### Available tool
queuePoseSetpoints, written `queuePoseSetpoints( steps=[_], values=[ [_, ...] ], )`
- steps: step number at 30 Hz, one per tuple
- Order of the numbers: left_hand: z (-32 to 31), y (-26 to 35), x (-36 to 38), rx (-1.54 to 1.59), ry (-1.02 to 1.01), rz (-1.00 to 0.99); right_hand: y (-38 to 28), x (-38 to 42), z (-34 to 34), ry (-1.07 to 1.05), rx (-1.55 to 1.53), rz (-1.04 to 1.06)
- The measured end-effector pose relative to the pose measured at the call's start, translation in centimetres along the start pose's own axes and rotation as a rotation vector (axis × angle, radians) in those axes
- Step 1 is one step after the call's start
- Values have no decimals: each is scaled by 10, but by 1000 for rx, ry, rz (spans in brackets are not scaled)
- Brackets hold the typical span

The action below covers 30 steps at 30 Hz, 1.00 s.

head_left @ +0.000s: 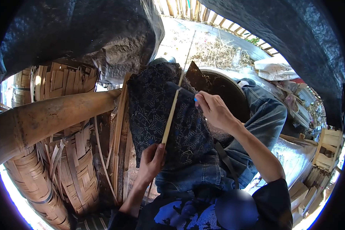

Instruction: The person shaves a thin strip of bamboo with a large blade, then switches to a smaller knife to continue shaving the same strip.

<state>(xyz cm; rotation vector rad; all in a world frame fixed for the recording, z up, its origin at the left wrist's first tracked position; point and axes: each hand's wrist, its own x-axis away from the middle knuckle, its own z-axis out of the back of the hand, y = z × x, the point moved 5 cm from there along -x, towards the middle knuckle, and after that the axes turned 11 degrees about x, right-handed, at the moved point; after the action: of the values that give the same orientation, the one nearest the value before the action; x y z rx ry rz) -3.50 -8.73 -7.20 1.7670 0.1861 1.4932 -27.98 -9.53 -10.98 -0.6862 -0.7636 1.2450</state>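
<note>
A long, thin pale strip (170, 122) runs upward from my left hand (153, 160), whose fingers are closed round its lower end. My right hand (214, 109) is closed on the handle of a dark-bladed knife (184, 93), with a bit of blue showing at the grip. The blade lies across the strip, touching or very close to it. Beneath both is a dark patterned cloth (151, 115) spread over my lap. The strip's far end reaches past the cloth towards the bright ground.
A thick bamboo pole (61, 119) crosses the left side, with woven bamboo baskets (34, 176) around it. Dark sheeting (287, 30) hangs overhead. A round dark container (228, 94) stands beyond my right hand. Wooden pieces (329, 149) lie at the right.
</note>
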Motion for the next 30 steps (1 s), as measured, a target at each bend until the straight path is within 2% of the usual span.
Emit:
queuePoseSetpoints(
  steps=[2,9,15,17,18,20,21,23,26,28,30],
  values=[
    [-3,0,-1,3,-1,1,7,-7,-1,-32,31,-135],
    [-2,-2,-5,67,3,20,18,-7,-18,104,-34,-78],
    [-1,-2,-6,125,9,49,19,5,-22,-113,-71,-73],
    [-1,-6,-6,149,-7,37,15,8,-24,-309,-82,-109],
    [-1,-6,-7,172,-19,22,18,9,-24,-308,-78,-107],
    [-1,-4,-6,173,-12,36,13,10,-23,-195,1,151],
    [-1,-4,-7,173,-11,53,12,12,-23,-193,3,153],
    [-2,-5,-8,199,-18,37,3,18,-20,-124,202,267],
    [-1,-9,-12,225,-10,17,-9,27,-16,-30,258,389],
    [0,-10,-12,228,2,19,-11,34,-16,-41,287,352],
    [-1,-8,-11,211,9,37,-9,34,-10,21,250,165]
  ],
)
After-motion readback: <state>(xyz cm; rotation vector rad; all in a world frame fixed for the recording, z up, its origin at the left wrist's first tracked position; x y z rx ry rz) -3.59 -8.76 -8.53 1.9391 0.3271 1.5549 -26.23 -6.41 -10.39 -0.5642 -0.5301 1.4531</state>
